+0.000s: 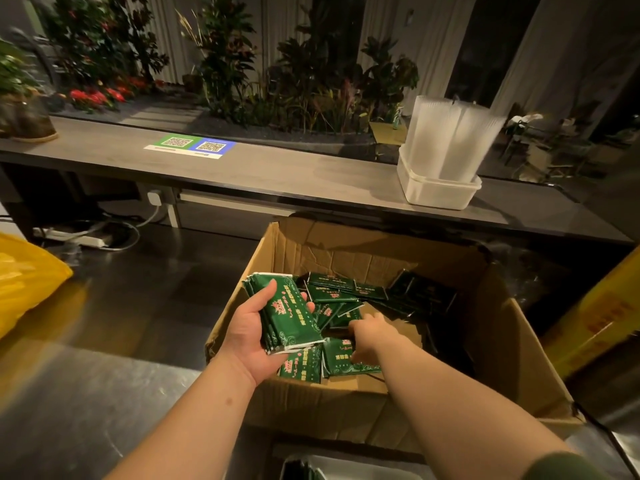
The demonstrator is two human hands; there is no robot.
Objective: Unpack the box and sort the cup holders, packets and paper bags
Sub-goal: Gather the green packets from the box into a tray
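An open cardboard box [502, 341] stands in front of me on a steel counter. Several loose green packets [332, 289] lie scattered on its bottom. My left hand [252, 337] grips a stack of green packets [287, 313] over the box's left wall, thumb across the top one. My right hand [372, 332] reaches down into the box among the packets; its fingertips are hidden behind the hand, so what they touch does not show. On the raised ledge behind, a stack of clear ribbed plastic cup holders [450, 140] stands in a white tub [436, 192].
A yellow plastic bag [24, 282] lies at the left on the steel counter [121, 323]. A yellow carton [602, 317] stands to the right of the box. A QR code sheet [190, 146] lies on the ledge, with plants behind. A metal tray holding dark packets [304, 471] shows at the bottom edge.
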